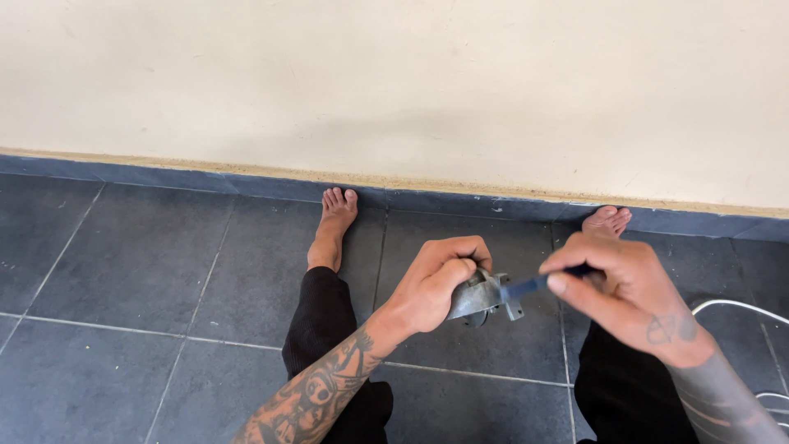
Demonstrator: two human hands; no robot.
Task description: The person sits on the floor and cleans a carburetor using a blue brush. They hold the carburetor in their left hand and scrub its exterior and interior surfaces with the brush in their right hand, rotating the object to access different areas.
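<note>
left hand: our left hand (440,279) is closed around a small grey metal part (483,296), holding it up between our knees, above the dark tiled floor (140,263)
right hand: our right hand (629,288) pinches a thin blue-handled tool (526,288) between thumb and fingers, the grip shut on its handle
tool and part: the tool's tip meets the metal part at its right side, beside a small bracket-like lug; the tip itself is too small for us to make out
progress: we judge the work on the part to be under way, tool engaged, nothing laid aside as finished
left to do: we cannot tell how much remains, since the part's working face is hidden by our fingers
surroundings: bare feet against the skirting, a white cable (740,306) on the tiles at the right
</note>
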